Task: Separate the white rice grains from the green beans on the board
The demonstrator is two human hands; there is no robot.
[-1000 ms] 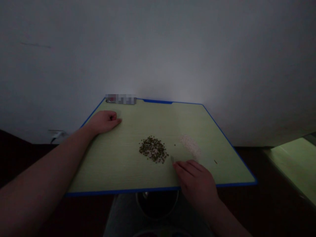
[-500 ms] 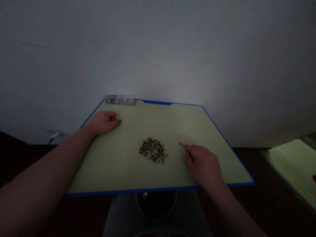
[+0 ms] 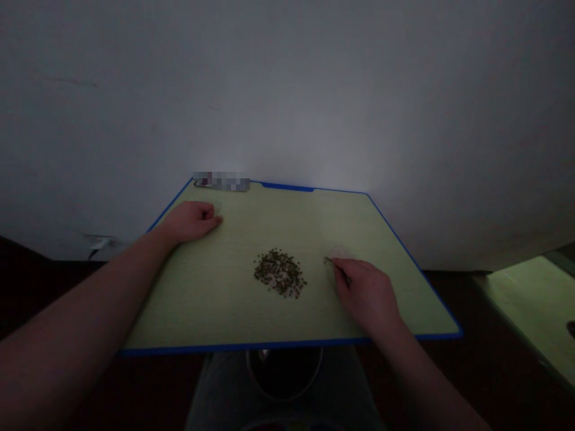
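Observation:
A heap of small dark green-brown beans or seeds mixed with pale grains (image 3: pixel 279 273) lies mid-board. To its right, my right hand (image 3: pixel 366 293) is closed in a pinch on a thin dark pointed tool (image 3: pixel 329 259), perhaps tweezers; its exact kind is too small to make out. The tool's tip is low over the board, at the edge of a thin scatter of pale grains (image 3: pixel 340 251) that the hand partly hides. My left hand (image 3: pixel 191 220) rests on the board's left side, fingers curled into a loose fist with the thumb forward, and nothing shows in it.
The pale yellow-green board (image 3: pixel 215 311) has a blue rim and stands against a grey wall (image 3: pixel 287 90). A blurred-out flat object (image 3: pixel 227 181) lies at its back left corner. Below the front edge sits a round dark container (image 3: pixel 287 377). Another pale surface (image 3: pixel 530 299) is at right.
My right hand has shifted slightly left and back, and its tool now lies at a slightly different angle. My left hand and the heap look the same.

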